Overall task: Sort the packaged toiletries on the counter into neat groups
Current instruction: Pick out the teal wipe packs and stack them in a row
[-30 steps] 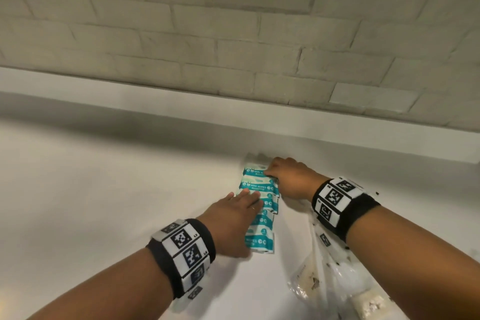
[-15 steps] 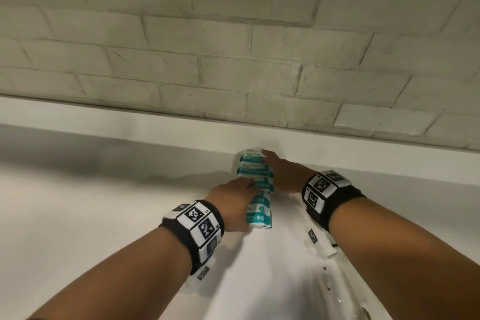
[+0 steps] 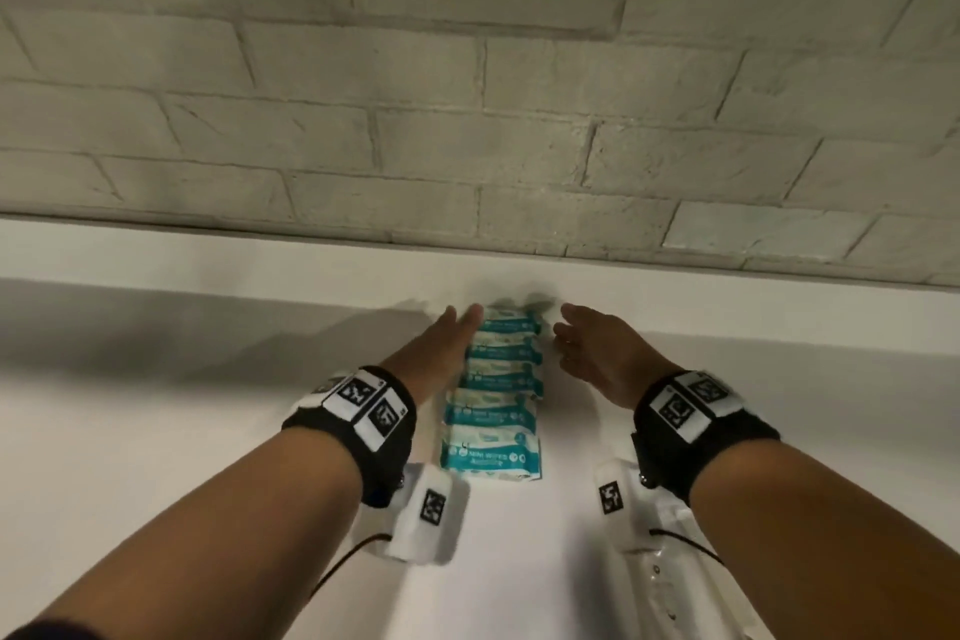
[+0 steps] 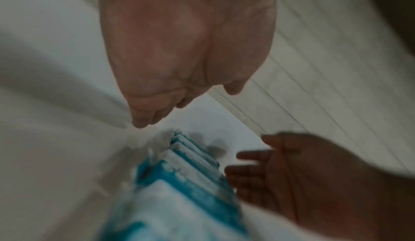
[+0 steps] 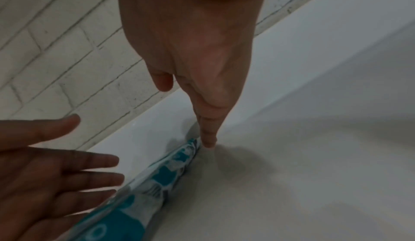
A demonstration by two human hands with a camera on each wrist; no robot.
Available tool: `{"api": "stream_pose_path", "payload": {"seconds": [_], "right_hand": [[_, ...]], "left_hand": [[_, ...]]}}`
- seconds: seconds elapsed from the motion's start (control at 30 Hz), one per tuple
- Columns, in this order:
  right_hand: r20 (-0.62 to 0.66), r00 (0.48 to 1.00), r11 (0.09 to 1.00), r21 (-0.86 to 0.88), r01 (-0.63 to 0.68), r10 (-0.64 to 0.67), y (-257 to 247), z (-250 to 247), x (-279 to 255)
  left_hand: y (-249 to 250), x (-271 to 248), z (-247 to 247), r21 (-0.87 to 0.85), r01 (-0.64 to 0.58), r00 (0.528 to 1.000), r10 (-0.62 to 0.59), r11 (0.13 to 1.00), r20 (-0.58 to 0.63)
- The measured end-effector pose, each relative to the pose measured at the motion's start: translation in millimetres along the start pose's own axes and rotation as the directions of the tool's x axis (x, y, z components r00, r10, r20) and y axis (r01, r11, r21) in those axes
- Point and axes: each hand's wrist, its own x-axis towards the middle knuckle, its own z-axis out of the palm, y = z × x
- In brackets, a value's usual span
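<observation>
Head cam: high, looks forward-down at counter (image 3: 156, 431), wall behind. Wrist cams: close, along fingers. All share wipe packs (image 3: 493, 395).

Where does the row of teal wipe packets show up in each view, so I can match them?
Head: row of teal wipe packets at centre, between both hands.
Left wrist: lower centre, blurred.
Right wrist: slanting strip, lower left to centre.
Shared landmark: brick wall behind the counter.

Glossy plastic wipe packets (image 3: 492, 390) lie on my smooth matt counter (image 3: 156, 431); the brick wall (image 3: 467, 94) across the frame's top looks rough.
</observation>
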Motion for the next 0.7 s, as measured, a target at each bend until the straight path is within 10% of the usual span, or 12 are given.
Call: {"api": "stream_pose_path", "payload": {"seconds": [0.2, 0.7], "right_hand": [[0.097, 0.993, 0.996, 0.045, -0.076, 0.071, 5.3, 24.4, -9.2], [0.032, 0.986, 0.986, 0.018, -0.163, 0.163, 22.0, 11.1, -46.4]], "left_hand": [[-12.3, 29.6, 9.7, -0.499, 0.127, 0.991, -0.092, 0.857, 0.094], [-24.0, -1.5, 18.2, -0.520, 0.119, 0.993, -0.089, 0.846, 0.082]]}}
